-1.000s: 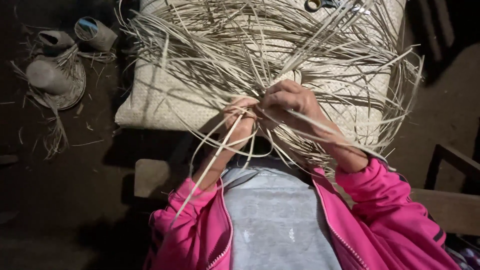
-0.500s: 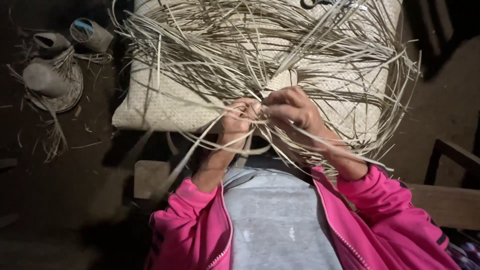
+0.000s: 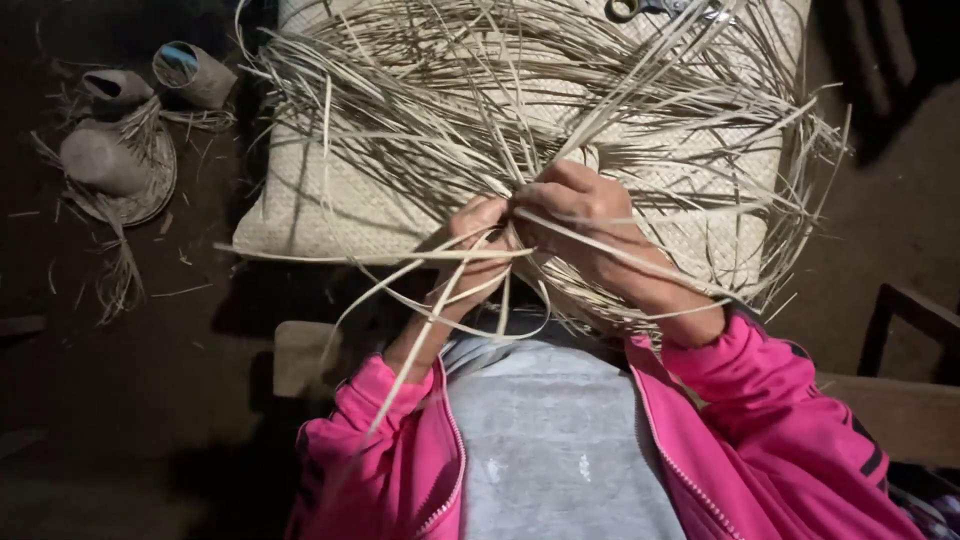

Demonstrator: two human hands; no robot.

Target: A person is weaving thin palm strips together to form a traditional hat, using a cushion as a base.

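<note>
A pale woven straw mat (image 3: 320,200) lies in front of me, with many loose straw strips (image 3: 480,110) fanning out over it. My left hand (image 3: 478,240) pinches a few strips near the mat's near edge. Right beside it, my right hand (image 3: 585,215) grips a bundle of strips, fingers curled over them. The two hands touch at the fingertips. Long strips hang down across my left forearm and over my pink jacket sleeves (image 3: 760,430).
Several small woven pieces (image 3: 110,150) and straw scraps lie on the dark floor at the left. Scissors (image 3: 650,8) rest at the mat's far edge. A wooden stool edge (image 3: 300,355) sits under me; a dark wooden frame (image 3: 915,320) stands at the right.
Both hands stayed at the mat's near edge, working the strips. A long strip now lies bent horizontally across to the left, and more strips hang over my left forearm.
</note>
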